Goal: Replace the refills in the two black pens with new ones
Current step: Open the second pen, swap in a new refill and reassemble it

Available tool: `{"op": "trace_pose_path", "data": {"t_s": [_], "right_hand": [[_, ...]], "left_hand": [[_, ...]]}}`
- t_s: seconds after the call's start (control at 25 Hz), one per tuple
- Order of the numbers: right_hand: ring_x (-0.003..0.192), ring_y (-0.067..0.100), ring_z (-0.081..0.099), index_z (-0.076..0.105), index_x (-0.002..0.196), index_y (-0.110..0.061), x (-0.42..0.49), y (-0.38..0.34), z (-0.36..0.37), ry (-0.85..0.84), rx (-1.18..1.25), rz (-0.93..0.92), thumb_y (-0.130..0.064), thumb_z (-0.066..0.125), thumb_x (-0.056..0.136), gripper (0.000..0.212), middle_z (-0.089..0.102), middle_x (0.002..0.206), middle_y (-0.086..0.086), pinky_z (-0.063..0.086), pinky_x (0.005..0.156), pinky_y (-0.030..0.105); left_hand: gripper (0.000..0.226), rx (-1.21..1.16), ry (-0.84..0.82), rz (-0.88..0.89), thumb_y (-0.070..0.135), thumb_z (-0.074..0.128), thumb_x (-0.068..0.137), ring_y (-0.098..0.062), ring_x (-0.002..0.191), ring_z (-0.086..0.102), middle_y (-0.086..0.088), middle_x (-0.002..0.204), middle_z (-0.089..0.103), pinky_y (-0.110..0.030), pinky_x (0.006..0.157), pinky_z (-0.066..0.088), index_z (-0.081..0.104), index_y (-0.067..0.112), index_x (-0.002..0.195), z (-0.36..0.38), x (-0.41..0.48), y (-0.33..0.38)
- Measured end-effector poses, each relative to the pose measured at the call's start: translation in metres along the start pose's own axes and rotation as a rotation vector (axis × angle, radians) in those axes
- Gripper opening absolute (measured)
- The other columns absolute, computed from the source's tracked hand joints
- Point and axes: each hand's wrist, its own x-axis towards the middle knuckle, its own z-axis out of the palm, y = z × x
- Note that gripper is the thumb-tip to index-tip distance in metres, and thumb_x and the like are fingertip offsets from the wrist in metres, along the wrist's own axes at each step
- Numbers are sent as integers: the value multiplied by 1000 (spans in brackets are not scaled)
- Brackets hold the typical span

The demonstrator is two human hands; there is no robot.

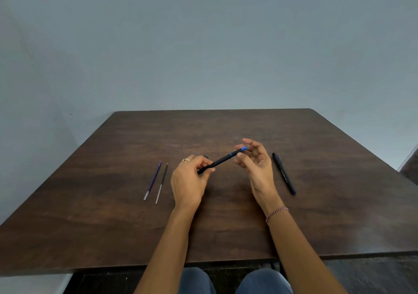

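A black pen (222, 159) with a blue tip section is held slanted above the brown table (226, 230). My left hand (188, 180) grips its lower end. The fingers of my right hand (255, 164) touch its upper end near the blue tip. A second black pen (284, 173) lies capped on the table, just right of my right hand. Two refills lie side by side to the left: a blue one (153, 180) and a dark one (162, 183). A small dark piece (205, 157) peeks out behind my left fingers; I cannot tell what it is.
A plain grey wall (203, 44) rises behind the table's far edge. My knees in blue trousers (260, 281) show below the near edge. A dark object (410, 164) stands at the far right beside the table.
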Motion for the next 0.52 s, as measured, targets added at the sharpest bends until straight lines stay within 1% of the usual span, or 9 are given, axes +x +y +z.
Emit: {"op": "trace_pose_path", "data": {"t_s": [0.12,0.24,0.32,0.4,0.48,0.52], "right_hand": [[94,16,66,61,107,-17,0,-1,-1,-13,-2,-22,12,59,83,39,71,95,2,55,77,25],[88,14,68,63,106,-19,-1,-2,0,-17,-9,-28,7,64,83,34,72,89,0,55,73,23],[88,15,67,64,106,-21,-1,-2,0,-6,-18,-15,1,68,82,33,70,88,-1,56,74,24],[94,18,67,63,109,-22,0,0,0,-5,-54,-4,0,70,81,35,69,93,2,55,83,29],[101,18,66,61,112,-21,0,1,0,-20,-80,-2,6,66,82,41,69,99,4,53,92,33],[103,19,66,60,113,-20,0,1,1,-27,-83,-5,9,64,82,43,69,100,5,52,94,34]], "left_hand": [[18,1,-1,-1,21,80,71,-3,74,59,15,79,62,-32,63,53,70,32,82,0,0,0],[18,-1,-2,0,21,80,71,-2,74,59,15,79,62,-32,63,53,70,32,81,0,0,0],[18,-4,2,4,22,80,71,-2,74,59,16,78,62,-30,63,53,70,32,81,0,0,0],[19,1,2,7,22,80,70,-1,74,58,18,78,61,-28,63,52,70,33,81,-1,-1,0],[19,14,3,11,22,80,70,-1,73,58,18,78,60,-28,62,52,70,33,82,-1,-1,1],[19,16,5,12,22,80,70,-1,73,58,18,78,60,-28,62,52,70,33,81,-1,-1,1]]}}
